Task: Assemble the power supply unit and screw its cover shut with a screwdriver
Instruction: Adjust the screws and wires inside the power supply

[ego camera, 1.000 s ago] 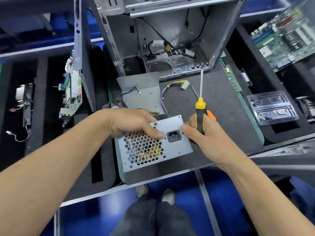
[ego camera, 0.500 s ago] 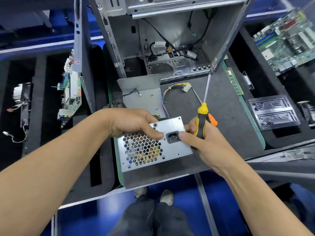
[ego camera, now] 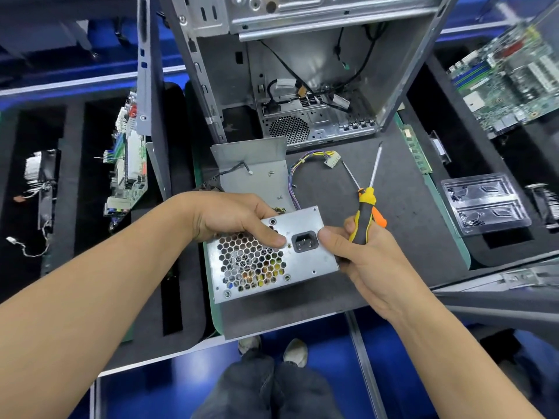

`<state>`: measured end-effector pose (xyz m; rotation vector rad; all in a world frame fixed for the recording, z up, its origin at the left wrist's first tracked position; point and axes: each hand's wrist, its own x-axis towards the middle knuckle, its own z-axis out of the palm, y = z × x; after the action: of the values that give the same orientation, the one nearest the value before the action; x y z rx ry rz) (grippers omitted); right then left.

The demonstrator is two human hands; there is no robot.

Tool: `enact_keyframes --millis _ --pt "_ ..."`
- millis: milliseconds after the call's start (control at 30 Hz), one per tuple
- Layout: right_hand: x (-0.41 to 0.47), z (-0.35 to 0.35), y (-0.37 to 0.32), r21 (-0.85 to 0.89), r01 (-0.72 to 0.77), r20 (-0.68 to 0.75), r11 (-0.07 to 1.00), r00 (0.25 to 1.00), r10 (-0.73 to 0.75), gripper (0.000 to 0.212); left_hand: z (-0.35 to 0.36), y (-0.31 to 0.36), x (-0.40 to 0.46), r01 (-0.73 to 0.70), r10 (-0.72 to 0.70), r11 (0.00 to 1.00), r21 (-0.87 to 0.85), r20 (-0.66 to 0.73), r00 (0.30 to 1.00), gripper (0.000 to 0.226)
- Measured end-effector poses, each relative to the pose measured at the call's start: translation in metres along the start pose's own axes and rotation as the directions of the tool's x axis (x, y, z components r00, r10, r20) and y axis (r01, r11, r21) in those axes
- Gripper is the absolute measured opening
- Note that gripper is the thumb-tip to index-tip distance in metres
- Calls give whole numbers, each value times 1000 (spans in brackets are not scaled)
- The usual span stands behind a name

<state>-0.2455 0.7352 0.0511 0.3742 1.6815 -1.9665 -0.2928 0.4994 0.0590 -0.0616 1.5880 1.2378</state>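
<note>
The silver power supply unit [ego camera: 302, 261] stands on the dark mat, its honeycomb grille and black power socket facing me. My left hand [ego camera: 233, 217] grips its top left edge, thumb on the grille face. My right hand [ego camera: 360, 255] holds a yellow-and-black screwdriver [ego camera: 364, 214], shaft pointing up and away, while its thumb presses the unit's right edge by the socket. A bent metal cover plate [ego camera: 257, 170] lies just behind the unit, with a few small screws [ego camera: 271, 173] on it. A purple-and-yellow cable [ego camera: 305, 164] with a white plug runs from the unit.
An open computer case [ego camera: 302, 86] stands behind. A second, orange-handled screwdriver [ego camera: 379, 217] lies on the mat under my right hand. A clear plastic tray [ego camera: 484, 207] sits at right, a motherboard [ego camera: 508, 83] far right, a circuit board [ego camera: 130, 164] at left.
The screwdriver's shaft has tilted from near upright to leaning right. The unit has turned slightly in both hands, which keep their hold.
</note>
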Motion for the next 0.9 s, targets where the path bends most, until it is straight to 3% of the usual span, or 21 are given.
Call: enact_keyframes --millis 133,200,267,333,400,467,600,700,900 --pt "-1 -5 0 -50 -23 13 998 1000 23 39 6 2 -2 -22 23 999 36 -46 999 45" --pt "-3 -6 2 -52 -14 12 999 1000 15 37 9 3 -2 -57 51 998 -18 -220 974 50" --pt "-5 -5 4 -62 -9 -8 998 1000 8 36 10 5 -3 -182 76 962 -203 -440 894 39" --pt "-6 -6 4 -74 -16 -23 997 1000 14 35 7 6 -8 -376 81 843 -385 -600 796 21" --pt "-6 -7 4 -61 -28 -17 998 999 27 35 10 7 -17 -528 103 697 -486 -660 744 33" --pt "-6 -7 3 -48 -27 -4 998 1000 27 35 21 9 -26 -591 139 596 -544 -656 742 37" --pt "-4 -6 6 -37 0 -3 999 1000 -1 35 55 11 -24 -616 197 475 -629 -606 771 24" --pt "-3 -8 9 -40 16 -3 999 1000 -16 35 74 11 -15 -670 227 520 -530 -670 706 16" --pt "-4 -13 7 -91 21 26 996 1000 -19 39 99 4 -3 -738 311 594 -319 -756 576 29"
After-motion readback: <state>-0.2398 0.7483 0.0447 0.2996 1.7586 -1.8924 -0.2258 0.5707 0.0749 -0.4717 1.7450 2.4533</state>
